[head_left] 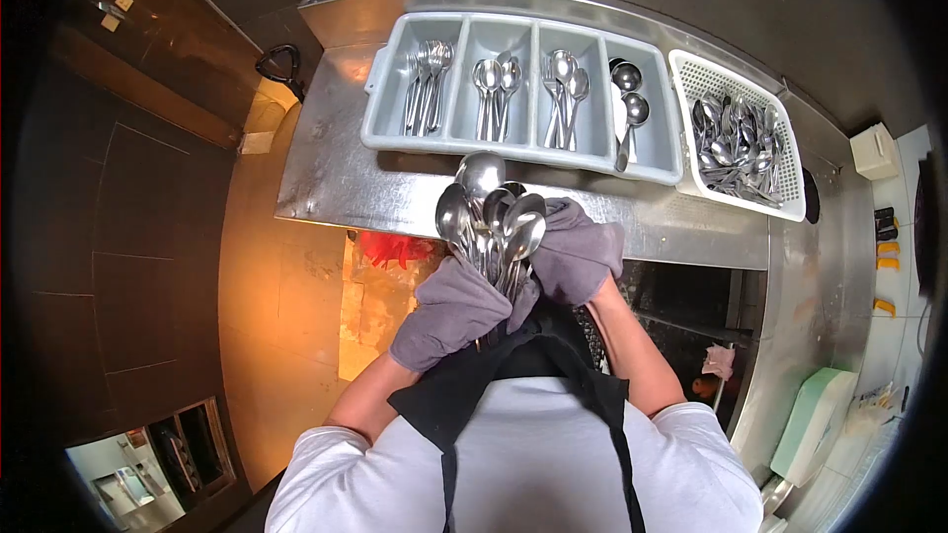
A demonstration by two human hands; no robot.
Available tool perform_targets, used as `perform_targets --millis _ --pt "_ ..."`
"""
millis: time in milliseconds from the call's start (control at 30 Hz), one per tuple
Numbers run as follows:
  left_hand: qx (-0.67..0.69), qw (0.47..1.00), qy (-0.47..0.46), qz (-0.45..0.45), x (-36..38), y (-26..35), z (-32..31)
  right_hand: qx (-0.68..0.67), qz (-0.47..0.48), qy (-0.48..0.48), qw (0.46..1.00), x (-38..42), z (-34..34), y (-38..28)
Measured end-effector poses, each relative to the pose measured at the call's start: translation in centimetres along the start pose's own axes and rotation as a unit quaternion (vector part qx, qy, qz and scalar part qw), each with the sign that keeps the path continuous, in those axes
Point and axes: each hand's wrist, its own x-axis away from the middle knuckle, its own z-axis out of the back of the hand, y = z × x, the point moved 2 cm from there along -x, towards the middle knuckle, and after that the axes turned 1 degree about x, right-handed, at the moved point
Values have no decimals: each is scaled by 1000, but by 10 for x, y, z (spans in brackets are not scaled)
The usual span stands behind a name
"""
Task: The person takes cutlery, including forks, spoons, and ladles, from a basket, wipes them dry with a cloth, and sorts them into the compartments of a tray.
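Observation:
A bunch of several metal spoons (494, 222), bowls up, stands just in front of the body. Grey cloth wraps my left hand (449, 314), which is closed round the spoon handles through it. My right hand (576, 255) is closed in grey cloth (568, 237) against the right side of the bunch. The cloth hides the fingers of both hands. Beyond the spoons, a grey four-compartment tray (425, 144) holds forks (429, 89) at the left, spoons (489, 89) in the two middle compartments, and ladles (632, 109) at the right.
A white perforated basket (790, 163) of mixed cutlery stands right of the tray on the steel counter (336, 173). Something red (395, 249) lies below the counter's front edge. A black handle (280, 67) sits at the counter's left, and a pale green-lidded box (815, 424) at the lower right.

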Motion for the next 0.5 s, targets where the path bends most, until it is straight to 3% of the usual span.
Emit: perform_targets --millis 67,133,167,233,267,300,367,433,500 --pt "5 1000 1 0 -1 2 0 182 92 102 974 7 3 -2" --pt "9 1000 4 -1 -1 5 -1 430 199 87 876 11 8 -12" --pt "12 1000 4 -1 -1 6 -1 461 245 97 847 9 9 -20" --pt "14 1000 9 -4 -3 7 0 166 141 126 968 7 10 -2" --pt "15 1000 12 -6 -4 8 1 9 82 134 988 5 10 0" --pt "17 1000 15 -8 -5 9 2 135 64 136 979 6 13 -21" --pt "24 999 23 -13 -10 13 5 265 123 171 941 0 17 15" --pt "24 999 32 -19 -17 16 7 128 66 168 975 -5 20 16" --pt "8 999 40 -25 -20 18 8 -195 -19 188 962 -6 27 7"
